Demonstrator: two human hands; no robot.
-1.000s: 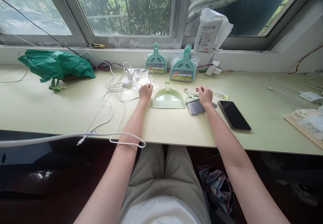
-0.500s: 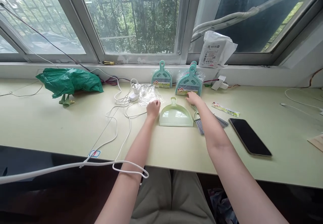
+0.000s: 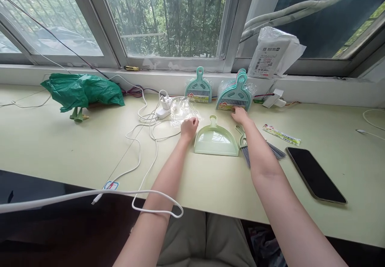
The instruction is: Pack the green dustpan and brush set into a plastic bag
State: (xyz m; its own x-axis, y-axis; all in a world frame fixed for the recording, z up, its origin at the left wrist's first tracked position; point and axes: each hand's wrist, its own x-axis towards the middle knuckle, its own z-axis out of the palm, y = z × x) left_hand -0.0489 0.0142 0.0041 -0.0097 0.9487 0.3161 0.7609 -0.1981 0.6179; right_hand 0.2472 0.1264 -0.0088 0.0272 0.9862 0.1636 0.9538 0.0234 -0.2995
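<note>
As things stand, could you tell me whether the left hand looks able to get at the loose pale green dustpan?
Probably yes. The left hand rests on the desk just beside the dustpan, with only bare desk between them. The white cables lie on its other side, so nothing seems to block the way.

We are seeing a matt, smooth pale-green table (image 3: 60,154). The dustpan (image 3: 215,140) near its middle is looking like glossy, slightly see-through plastic, and the brush (image 3: 247,148) beside it is showing stiff grey plastic bristles. Toward the far edge, the packed dustpan sets (image 3: 234,94) are sitting in shiny clear film. The phone (image 3: 315,174) is showing glossy black glass, and the green bag (image 3: 81,91) is looking like thin crinkled plastic.
</note>
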